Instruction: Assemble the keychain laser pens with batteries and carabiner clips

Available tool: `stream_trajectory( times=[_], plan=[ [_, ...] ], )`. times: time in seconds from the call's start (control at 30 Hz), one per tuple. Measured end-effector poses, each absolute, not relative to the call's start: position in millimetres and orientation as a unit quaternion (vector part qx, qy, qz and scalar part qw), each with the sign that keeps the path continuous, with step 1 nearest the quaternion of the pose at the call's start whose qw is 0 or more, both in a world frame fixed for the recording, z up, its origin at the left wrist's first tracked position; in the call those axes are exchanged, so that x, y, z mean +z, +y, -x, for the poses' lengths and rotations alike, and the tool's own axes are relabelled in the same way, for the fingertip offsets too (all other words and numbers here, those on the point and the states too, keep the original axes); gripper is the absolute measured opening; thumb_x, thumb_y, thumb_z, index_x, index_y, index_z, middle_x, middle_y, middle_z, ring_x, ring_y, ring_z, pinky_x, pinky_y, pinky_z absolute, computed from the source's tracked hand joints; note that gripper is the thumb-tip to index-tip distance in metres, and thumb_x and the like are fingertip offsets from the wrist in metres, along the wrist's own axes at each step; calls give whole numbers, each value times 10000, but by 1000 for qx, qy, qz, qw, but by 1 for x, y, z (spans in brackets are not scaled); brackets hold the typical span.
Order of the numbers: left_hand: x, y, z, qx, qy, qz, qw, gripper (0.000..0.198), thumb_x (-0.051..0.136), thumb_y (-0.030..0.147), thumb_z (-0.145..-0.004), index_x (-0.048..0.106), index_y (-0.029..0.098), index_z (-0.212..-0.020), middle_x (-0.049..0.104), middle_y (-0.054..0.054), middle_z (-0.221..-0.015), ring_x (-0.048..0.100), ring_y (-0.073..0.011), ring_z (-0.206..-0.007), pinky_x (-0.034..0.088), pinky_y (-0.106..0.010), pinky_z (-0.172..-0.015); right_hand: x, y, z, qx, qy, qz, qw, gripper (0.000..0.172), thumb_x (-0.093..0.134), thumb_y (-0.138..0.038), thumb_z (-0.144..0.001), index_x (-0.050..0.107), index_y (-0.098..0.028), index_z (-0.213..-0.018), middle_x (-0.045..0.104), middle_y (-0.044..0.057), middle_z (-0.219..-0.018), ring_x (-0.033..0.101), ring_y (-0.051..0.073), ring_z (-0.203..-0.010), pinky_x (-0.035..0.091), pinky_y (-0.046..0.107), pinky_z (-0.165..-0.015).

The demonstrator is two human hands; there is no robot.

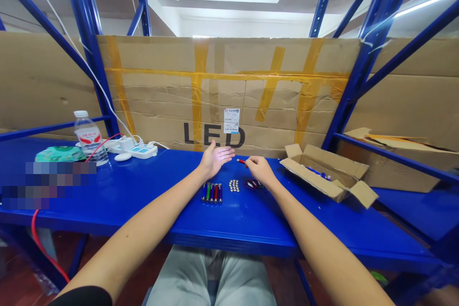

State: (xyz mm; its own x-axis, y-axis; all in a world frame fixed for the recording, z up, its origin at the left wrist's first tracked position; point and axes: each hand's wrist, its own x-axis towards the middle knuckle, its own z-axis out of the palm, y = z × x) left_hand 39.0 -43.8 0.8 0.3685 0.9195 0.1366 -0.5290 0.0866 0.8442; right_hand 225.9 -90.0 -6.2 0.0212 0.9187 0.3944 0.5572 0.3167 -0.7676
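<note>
My right hand (pixel 258 169) is closed on a small red penlight (pixel 241 161), its end pointing left. My left hand (pixel 215 159) is held up opposite it, palm bared and fingers stretched out, with a pale pinkish glow on the palm. Below my left hand, several metallic tubes (pixel 212 193) in blue, green, red and purple stand in a row on the blue table (pixel 236 222). Small silver button cells (pixel 234 185) lie grouped beside them. Dark red and purple carabiner clips (pixel 253 184) are heaped under my right hand, partly covered by it.
An open cardboard box (pixel 315 177) with blue items inside stands at the right. To the left are a water bottle (pixel 89 136), a green pack (pixel 59 154) and a white power strip (pixel 141 149) with cords. A large cardboard sheet (pixel 161 95) and blue rack posts border the back.
</note>
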Motion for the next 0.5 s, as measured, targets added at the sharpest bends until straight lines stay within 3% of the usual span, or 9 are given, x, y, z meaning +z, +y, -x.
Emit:
stream_trajectory(
  times=[0.5],
  plan=[
    [1,-44,-38,513,219,-444,701,734,241,613,-934,646,18,-1078,619,-272,-1201,638,-309,-1070,477,-402,-963,-4,-92,-226,193,-679,550,447,226,418,-336,-689,508,-180,-552,411,-33,-477,376,122,-511,260,263,-517]
  ],
)
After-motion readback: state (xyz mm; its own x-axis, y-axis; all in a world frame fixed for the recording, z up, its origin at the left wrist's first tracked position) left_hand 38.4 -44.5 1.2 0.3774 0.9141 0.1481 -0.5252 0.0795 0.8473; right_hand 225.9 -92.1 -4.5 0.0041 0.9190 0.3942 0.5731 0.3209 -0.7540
